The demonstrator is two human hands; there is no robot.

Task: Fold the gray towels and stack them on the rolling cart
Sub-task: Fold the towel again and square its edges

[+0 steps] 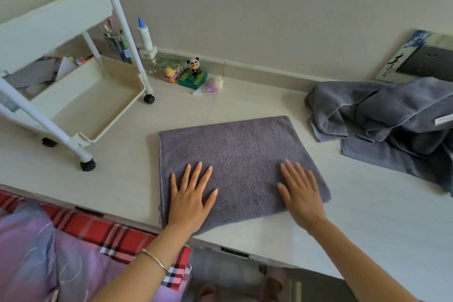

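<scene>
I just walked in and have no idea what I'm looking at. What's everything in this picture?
surface: one, cream, under everything
folded towel: one, gray, flat in the middle
towel pile: count unclear, blue-gray, crumpled at the right
rolling cart: one, cream with white posts, back left
bottle: one, white with blue tip, by the wall behind the cart
toy figures: three, yellow, panda on a green box, purple, along the wall
plaid cloth: one, red, lower left
bracelet: one, silver, left wrist
left hand: flat on the folded towel, near left part
right hand: flat on the folded towel, near right part
</scene>
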